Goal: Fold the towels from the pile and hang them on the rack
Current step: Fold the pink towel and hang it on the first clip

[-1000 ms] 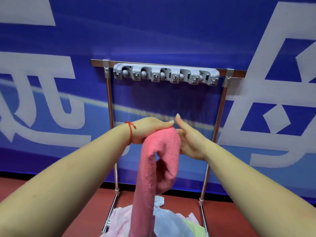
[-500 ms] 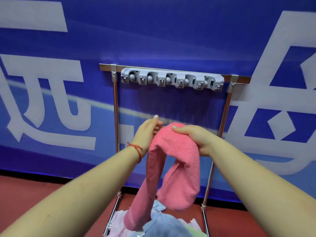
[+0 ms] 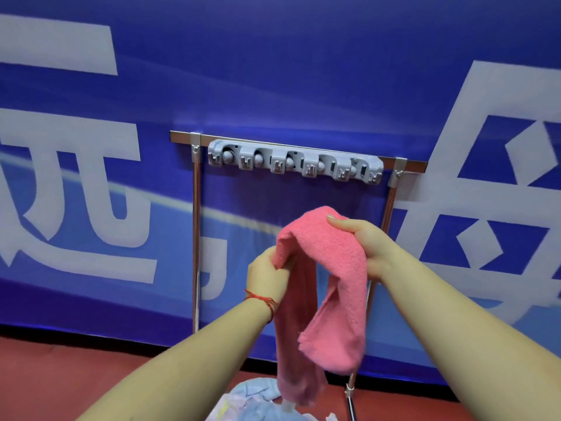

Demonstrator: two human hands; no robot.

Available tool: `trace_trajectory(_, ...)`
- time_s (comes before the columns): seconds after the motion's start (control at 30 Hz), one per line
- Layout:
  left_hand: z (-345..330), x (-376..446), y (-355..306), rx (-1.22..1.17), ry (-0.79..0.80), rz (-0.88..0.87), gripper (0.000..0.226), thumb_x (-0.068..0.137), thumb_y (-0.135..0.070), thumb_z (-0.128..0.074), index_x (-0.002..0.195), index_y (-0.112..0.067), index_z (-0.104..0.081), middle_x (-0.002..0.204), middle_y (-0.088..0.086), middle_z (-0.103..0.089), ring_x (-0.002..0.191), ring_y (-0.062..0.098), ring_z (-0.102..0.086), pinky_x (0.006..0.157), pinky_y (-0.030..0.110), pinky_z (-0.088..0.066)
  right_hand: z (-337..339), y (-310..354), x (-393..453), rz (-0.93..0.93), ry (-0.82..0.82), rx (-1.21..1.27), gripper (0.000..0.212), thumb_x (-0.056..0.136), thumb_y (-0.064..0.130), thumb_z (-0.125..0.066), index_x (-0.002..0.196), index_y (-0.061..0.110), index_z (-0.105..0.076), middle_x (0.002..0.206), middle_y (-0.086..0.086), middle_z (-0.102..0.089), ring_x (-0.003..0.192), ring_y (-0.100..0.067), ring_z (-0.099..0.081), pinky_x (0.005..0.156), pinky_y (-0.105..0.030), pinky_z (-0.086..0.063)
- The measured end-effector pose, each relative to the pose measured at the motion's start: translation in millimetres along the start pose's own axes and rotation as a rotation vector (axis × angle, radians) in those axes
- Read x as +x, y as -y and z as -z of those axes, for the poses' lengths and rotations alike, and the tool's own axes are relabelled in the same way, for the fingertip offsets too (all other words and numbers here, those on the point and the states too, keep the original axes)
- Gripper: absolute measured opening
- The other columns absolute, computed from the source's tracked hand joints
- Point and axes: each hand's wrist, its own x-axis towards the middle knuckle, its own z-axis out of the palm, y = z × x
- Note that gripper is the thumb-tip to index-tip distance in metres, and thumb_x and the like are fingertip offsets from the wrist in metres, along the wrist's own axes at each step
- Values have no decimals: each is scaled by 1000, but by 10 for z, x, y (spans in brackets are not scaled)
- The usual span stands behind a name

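Note:
A pink towel [image 3: 331, 268] hangs doubled over in front of me, its two ends dangling downward. My left hand [image 3: 265, 276] grips one edge of it low on the left, fingers closed on the cloth. My right hand [image 3: 365, 244] pinches the towel's upper fold from the right. Behind them stands the metal rack [image 3: 195, 226], with a grey hook strip [image 3: 294, 161] fixed along its top bar; nothing hangs on it. The pile of towels [image 3: 258, 402], pale blue and white, lies below at the bottom edge.
A blue banner with big white characters [image 3: 91, 192] covers the wall right behind the rack. The floor [image 3: 60, 378] is red. The rack's right post [image 3: 385, 220] is partly hidden by my right arm and the towel.
The towel has been lifted off the pile and its lower end now hangs free. My left hand dropped to a lower grip while my right hand stayed at the top fold. The view tilted up.

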Motion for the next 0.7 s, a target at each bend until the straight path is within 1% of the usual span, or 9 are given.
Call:
trace_trajectory(0.07,128,129,-73,34,-10,-76,21,82,-18,-56,95,-11,-70,95,12,-72,94,28,-64,66,22,-34,115,26,-20,11,-41,-14,20,95,18,-47,91,5,-62,66,-8,-70,53,-16,-67,48,-22,-54)
trace_trajectory(0.13,286,276,-178,115,-3,-139,38,73,-23,-46,100,-13,-71,100,10,-72,99,26,-64,75,23,-39,233,-3,-22,-7,-124,-110,16,92,16,-52,95,5,-63,68,-7,-71,53,-15,-67,49,-23,-54)
trace_trajectory(0.3,475,481,-535,361,28,-312,32,82,-6,-50,107,-14,-69,109,12,-69,107,30,-60,90,32,-43,376,-401,147,-75,-356,-696,23,85,23,-66,92,2,-70,84,-9,-68,75,-19,-57,73,-30,-44)
trace_trajectory(0.37,511,517,-685,469,49,-373,35,83,-6,-47,111,-14,-66,112,13,-67,109,32,-58,91,35,-43,246,-539,206,20,-411,-826,36,89,39,-59,85,5,-69,87,-8,-65,78,-18,-55,74,-29,-42)
trace_trajectory(0.43,552,553,-803,595,57,-423,37,85,-7,-44,116,-16,-63,116,13,-66,110,33,-57,91,37,-42,61,-596,217,173,-460,-803,45,90,47,-52,98,5,-65,94,0,-64,84,-13,-55,77,-28,-41)
trace_trajectory(0.5,598,567,-890,709,60,-468,38,85,-6,-42,116,-15,-62,115,15,-65,108,35,-57,89,39,-44,-188,-628,168,413,-402,-713,44,87,42,-60,124,20,-51,115,12,-58,100,-5,-54,89,-27,-42)
trace_trajectory(0.57,644,587,-941,824,48,-512,35,84,-5,-44,113,-13,-62,109,15,-66,100,36,-60,85,41,-48,-440,-613,144,599,-326,-759,65,81,32,-66,138,28,-34,127,16,-52,112,-3,-51,98,-27,-41)
trace_trajectory(0.63,705,607,-975,929,50,-539,30,83,-6,-48,108,-12,-63,103,14,-68,92,35,-62,79,42,-50,-654,-538,190,694,-357,-769,70,80,25,-64,141,28,-30,133,7,-54,120,-11,-52,100,-31,-42)
trace_trajectory(0.7,774,638,-977,1001,51,-550,28,81,-8,-51,105,-12,-64,98,14,-68,85,34,-63,73,41,-51,-824,-437,266,683,-443,-713,65,82,18,-60,141,24,-33,134,0,-54,123,-19,-51,101,-35,-42)
